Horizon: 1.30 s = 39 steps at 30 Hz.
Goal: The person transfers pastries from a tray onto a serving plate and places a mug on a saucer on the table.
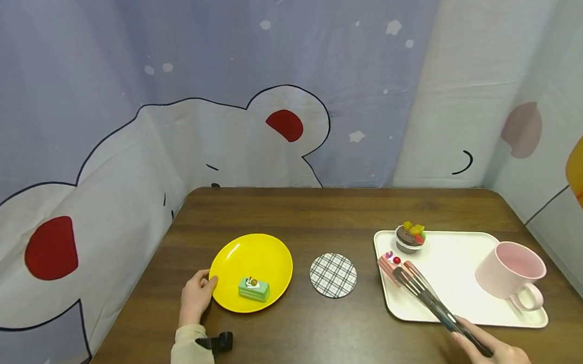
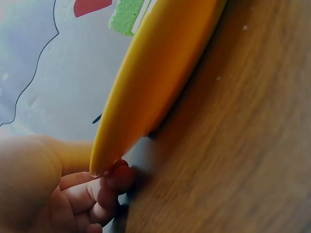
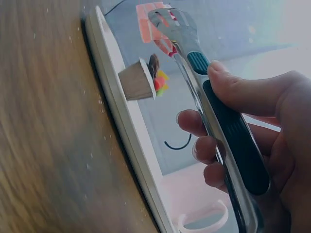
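Note:
My left hand (image 1: 197, 296) pinches the left rim of a yellow plate (image 1: 248, 254), thumb on top and fingers beneath in the left wrist view. On that plate lies a green toy cake slice (image 1: 254, 290). In my right hand (image 1: 496, 352) is a pair of metal tongs (image 1: 441, 309) with dark green grips (image 3: 238, 136). Between the tongs' tips is a pink cake slice (image 3: 150, 24) with a red berry on top. The right wrist view shows this slice raised over the left end of the white tray (image 1: 452, 272).
A fruit-topped chocolate cupcake (image 1: 407, 238) stands at the tray's back left corner. The tray's right end bears a pink mug (image 1: 503, 270), handle toward the front. Between plate and tray lies a round checked coaster (image 1: 333, 276). A printed curtain (image 1: 246, 48) hangs behind the wooden table (image 1: 303, 333).

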Motion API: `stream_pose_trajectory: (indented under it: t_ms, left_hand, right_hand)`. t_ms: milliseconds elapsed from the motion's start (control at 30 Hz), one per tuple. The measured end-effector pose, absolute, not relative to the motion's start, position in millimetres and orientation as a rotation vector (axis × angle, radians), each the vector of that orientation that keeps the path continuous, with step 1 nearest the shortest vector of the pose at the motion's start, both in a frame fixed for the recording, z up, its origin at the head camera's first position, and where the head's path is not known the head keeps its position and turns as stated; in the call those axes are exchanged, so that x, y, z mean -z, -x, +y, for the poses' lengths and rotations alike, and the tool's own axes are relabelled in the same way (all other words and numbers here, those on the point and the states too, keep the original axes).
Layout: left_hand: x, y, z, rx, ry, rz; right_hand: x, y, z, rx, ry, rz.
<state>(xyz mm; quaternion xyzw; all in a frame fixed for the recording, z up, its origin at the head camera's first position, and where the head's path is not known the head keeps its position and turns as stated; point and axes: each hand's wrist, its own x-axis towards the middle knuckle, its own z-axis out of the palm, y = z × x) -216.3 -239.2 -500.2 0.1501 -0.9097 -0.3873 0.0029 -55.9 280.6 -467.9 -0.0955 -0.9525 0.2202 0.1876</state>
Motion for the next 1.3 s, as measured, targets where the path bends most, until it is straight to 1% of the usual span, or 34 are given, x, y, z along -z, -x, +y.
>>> stream_pose_trajectory:
  t_ms: [467, 867, 1300]
  left_hand:
    - [500.1, 216.6, -240.2, 1.226, -0.483, -2.840]
    - [498.2, 219.0, -239.4, 1.201, -0.483, -2.871]
    - [499.0, 216.4, -239.2, 1.214, -0.495, -2.870]
  right_hand:
    - [462.8, 76.3, 253.7, -0.750, 0.218, -2.583]
    - [467.9, 99.7, 227.1, -0.792, -0.141, -2.367]
    - [461.3, 117.9, 188.0, -0.788, -0.326, -2.325]
